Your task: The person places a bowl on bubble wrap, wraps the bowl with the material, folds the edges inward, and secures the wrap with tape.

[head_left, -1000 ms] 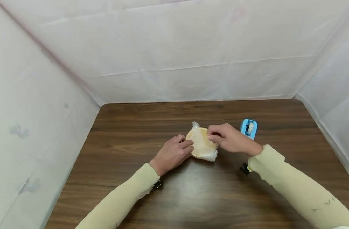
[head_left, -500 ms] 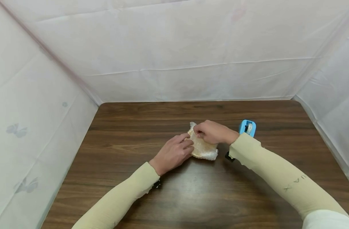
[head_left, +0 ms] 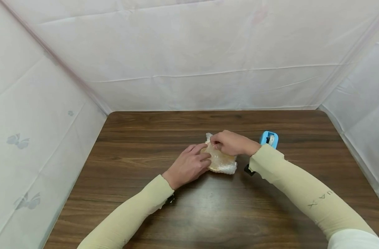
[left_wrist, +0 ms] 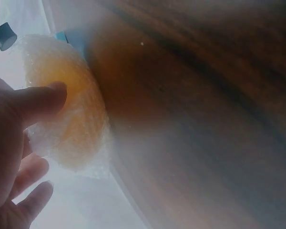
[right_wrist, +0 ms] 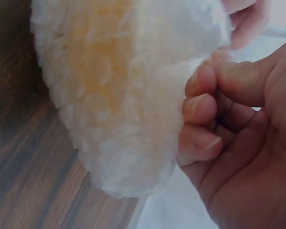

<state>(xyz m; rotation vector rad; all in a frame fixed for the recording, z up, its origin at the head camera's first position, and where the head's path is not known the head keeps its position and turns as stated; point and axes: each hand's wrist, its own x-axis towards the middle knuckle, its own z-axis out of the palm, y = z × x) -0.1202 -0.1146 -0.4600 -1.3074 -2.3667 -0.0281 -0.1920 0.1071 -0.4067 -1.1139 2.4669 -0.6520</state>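
A round, yellowish item wrapped in bubble wrap lies on the brown table; what the item is cannot be told through the wrap. My left hand holds the bundle at its left edge, and in the left wrist view the thumb presses against its side. From above, my right hand reaches over the bundle and pinches the bubble wrap near its upper left. The right wrist view shows thumb and fingertips together on the edge of the bubble wrap, which covers the yellow item.
A light blue tape dispenser stands behind the right forearm, partly hidden by the sleeve. The wood-grain table meets white sheeting at the back and on both sides.
My right hand has moved left across the bundle, drawing a layer of bubble wrap over the yellow item, then stayed almost still for the last half second. The left hand has hardly moved.
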